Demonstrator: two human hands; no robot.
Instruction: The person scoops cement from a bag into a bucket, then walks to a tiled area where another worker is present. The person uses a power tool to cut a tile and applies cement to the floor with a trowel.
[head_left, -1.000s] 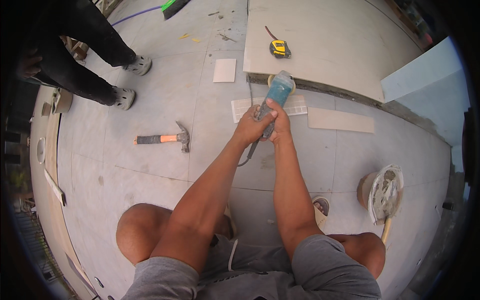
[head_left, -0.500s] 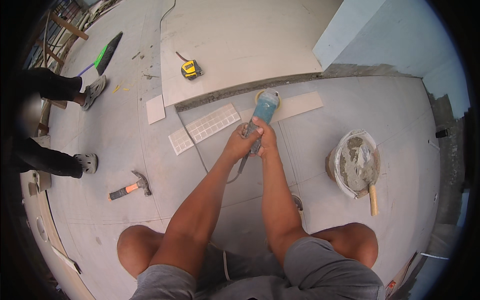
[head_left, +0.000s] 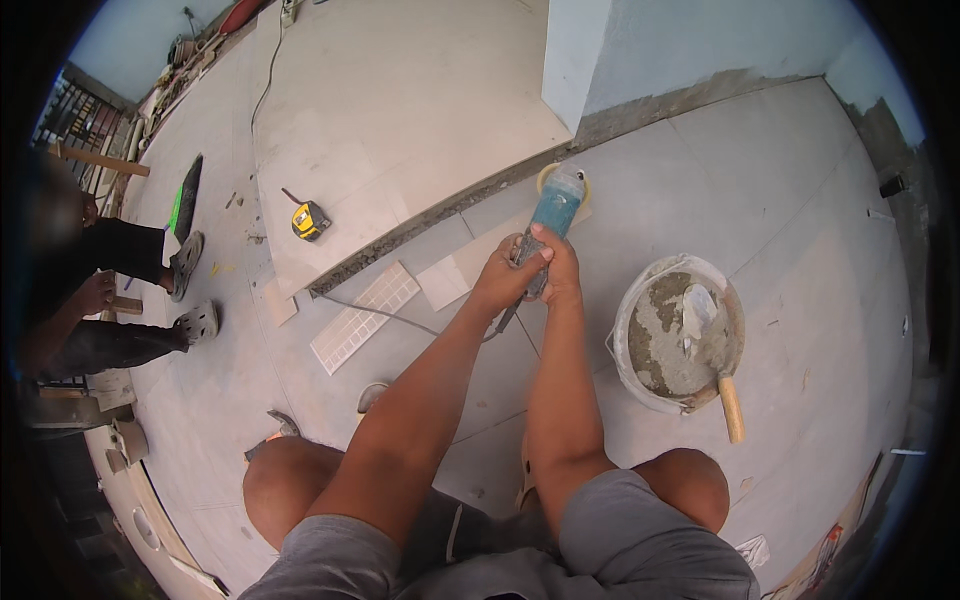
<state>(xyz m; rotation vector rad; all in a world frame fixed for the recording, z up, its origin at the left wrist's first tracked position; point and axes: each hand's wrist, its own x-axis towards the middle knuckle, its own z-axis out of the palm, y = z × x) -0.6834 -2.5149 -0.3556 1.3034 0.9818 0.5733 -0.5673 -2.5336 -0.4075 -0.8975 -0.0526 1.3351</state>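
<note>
Clamping the blue angle grinder (head_left: 556, 207) now between left hand (head_left: 503, 279) and right hand (head_left: 563, 274), tight together, straight ahead near the raised slab (head_left: 430, 100), slanting its long axis forward and slightly right, with right hand nearer the far end.

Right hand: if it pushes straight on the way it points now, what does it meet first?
With the grinder leading, the right hand would probably first meet the corner where the raised slab joins the pale blue wall; the grinder's height is unclear.
</note>
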